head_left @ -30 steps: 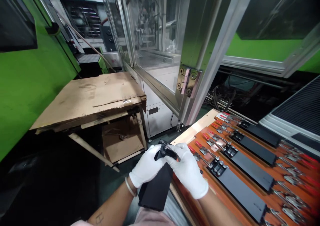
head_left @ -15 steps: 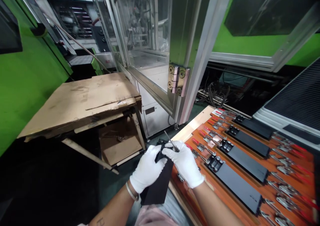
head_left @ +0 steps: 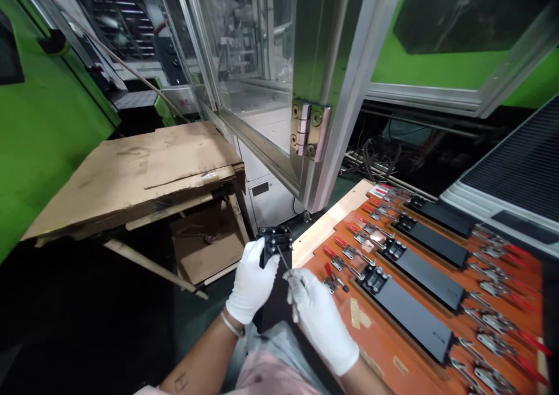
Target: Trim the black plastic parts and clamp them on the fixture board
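My left hand (head_left: 252, 281), in a white glove, grips a long flat black plastic panel (head_left: 278, 296) by its left edge. The panel stands steeply in front of my lap, its far end carrying a block of posts and round holes. In my gloved right hand (head_left: 321, 319) is a thin metal tool (head_left: 283, 259) whose tip points up and left at that block. I cannot make out what kind of blade or tip it has, and the fingers cover its handle. Whether the tip touches the panel is unclear.
To the right an orange fixture board (head_left: 379, 331) bears several similar black panels (head_left: 414, 316) between red-handled toggle clamps (head_left: 338, 258). A cardboard-covered table (head_left: 144, 162) stands at left. Ahead is a framed clear door (head_left: 257, 103) with a metal hinge (head_left: 308, 131). Green machines flank both sides.
My right hand has drawn back down and right from the panel's far end, bringing the tool tip lower. The panel's block is now uncovered. My left hand has shifted slightly left.
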### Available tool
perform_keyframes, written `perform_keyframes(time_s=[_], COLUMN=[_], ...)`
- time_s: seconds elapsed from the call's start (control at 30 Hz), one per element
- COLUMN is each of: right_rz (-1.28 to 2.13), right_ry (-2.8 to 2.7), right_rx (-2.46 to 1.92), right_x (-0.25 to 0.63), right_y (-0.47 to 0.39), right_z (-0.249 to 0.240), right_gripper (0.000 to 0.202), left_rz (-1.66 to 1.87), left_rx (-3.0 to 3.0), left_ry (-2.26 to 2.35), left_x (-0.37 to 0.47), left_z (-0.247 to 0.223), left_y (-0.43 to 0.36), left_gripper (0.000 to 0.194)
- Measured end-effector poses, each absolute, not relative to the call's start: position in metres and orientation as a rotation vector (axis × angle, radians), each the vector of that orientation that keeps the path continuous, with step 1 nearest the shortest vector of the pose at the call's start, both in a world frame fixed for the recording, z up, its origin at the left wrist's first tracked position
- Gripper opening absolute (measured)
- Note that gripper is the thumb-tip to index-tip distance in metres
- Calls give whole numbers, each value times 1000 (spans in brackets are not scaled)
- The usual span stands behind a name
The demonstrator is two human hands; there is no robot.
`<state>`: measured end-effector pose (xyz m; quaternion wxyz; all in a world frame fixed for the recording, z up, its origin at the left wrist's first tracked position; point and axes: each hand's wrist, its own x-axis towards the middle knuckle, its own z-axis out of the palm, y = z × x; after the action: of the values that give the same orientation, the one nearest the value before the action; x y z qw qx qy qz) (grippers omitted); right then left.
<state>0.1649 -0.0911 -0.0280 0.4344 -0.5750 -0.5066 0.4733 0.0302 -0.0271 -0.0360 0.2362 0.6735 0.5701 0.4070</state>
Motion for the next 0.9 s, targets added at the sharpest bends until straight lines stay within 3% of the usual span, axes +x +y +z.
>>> perform_keyframes(time_s=[0.3, 0.7, 0.83, 0.9], right_rz=[1493, 1549, 1101, 879], right_ry=[-950, -915, -982, -1013], right_rx=[-1295, -1224, -1408, -1501], right_x=[138, 120, 138, 155], right_y=[-86, -92, -85, -76], right_z=[-30, -29, -30, -31], right_gripper=[28, 38, 25, 30], left_rz=[1235, 1495, 1566, 1572], left_rx=[1970, 1927, 1565, 1383], left_ry=[1704, 1723, 1543, 1379], left_x=[28, 25, 28, 31], left_z=[-36, -69, -59, -50], left_y=[-26, -10, -11, -16], left_gripper=[32, 21, 29, 33])
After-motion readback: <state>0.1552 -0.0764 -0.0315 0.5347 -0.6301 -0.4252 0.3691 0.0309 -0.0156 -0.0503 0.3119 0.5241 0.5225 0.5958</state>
